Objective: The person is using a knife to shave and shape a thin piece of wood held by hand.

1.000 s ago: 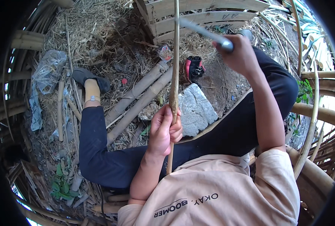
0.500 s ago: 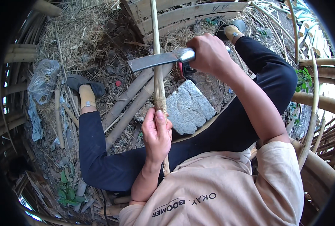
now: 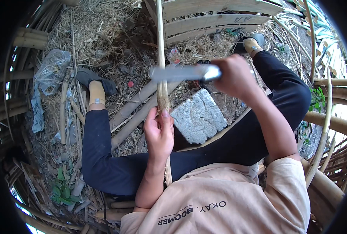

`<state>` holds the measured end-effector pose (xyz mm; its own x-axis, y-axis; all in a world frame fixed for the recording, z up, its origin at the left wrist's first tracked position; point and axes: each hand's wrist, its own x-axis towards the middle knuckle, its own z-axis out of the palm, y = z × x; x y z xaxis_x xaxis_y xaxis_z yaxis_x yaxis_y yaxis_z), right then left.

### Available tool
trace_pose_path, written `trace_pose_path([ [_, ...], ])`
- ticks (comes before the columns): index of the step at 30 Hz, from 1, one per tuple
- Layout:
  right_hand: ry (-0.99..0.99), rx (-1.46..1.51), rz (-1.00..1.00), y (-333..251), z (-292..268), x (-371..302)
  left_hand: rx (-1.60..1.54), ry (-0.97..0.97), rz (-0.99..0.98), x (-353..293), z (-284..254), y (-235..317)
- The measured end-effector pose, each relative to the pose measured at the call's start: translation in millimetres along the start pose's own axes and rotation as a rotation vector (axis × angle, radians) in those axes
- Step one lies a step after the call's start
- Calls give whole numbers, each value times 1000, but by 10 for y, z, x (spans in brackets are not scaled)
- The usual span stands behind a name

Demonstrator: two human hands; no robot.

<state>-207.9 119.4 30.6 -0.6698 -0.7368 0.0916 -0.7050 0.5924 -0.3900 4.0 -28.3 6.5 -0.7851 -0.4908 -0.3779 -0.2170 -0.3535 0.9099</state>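
A long, thin bamboo stick (image 3: 161, 46) runs from the top of the view down to my torso. My left hand (image 3: 160, 132) is closed round its lower part, thumb along the front. In my right hand (image 3: 235, 77) is the handle of a machete (image 3: 181, 74), its wide grey blade smeared by motion. The blade lies across the stick, above my left hand; whether it touches the wood I cannot tell. A rough grey stone block (image 3: 200, 117) sits on the ground between my legs, right of the stick.
Two bamboo poles (image 3: 136, 102) lie on the straw-strewn ground left of the block. A slatted wooden crate (image 3: 216, 19) stands ahead. At left are a clear plastic bag (image 3: 53, 70) and my left shoe (image 3: 95, 82). Cut bamboo tubes (image 3: 331, 50) are heaped at far right.
The machete and my right hand have shifted right and slightly down, the blade now blurred. My left hand keeps its hold on the bamboo stick. The whole view has tilted a little.
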Motion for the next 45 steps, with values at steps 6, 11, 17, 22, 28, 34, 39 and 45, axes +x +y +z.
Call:
trace_pose_path([
  [6,-164,0,-73,-117,436,-48,65,-27,47,25,40,-88],
  [11,-169,8,-46,-48,461,47,161,-38,92,-28,35,-171],
  [17,142,-46,381,545,-6,502,158,-111,108,-108,75,-217],
  [22,62,244,407,196,-73,241,73,7,68,21,-22,-87],
  [28,-149,161,-56,-166,324,76,-6,-11,28,69,-17,-61],
  [34,-118,96,-11,-93,535,77,21,-46,52,-29,19,-174],
  [39,-49,155,400,365,381,373,1,-54,45,-82,83,-64],
  [45,87,169,209,320,250,254,30,-12,28,-34,85,-30],
])
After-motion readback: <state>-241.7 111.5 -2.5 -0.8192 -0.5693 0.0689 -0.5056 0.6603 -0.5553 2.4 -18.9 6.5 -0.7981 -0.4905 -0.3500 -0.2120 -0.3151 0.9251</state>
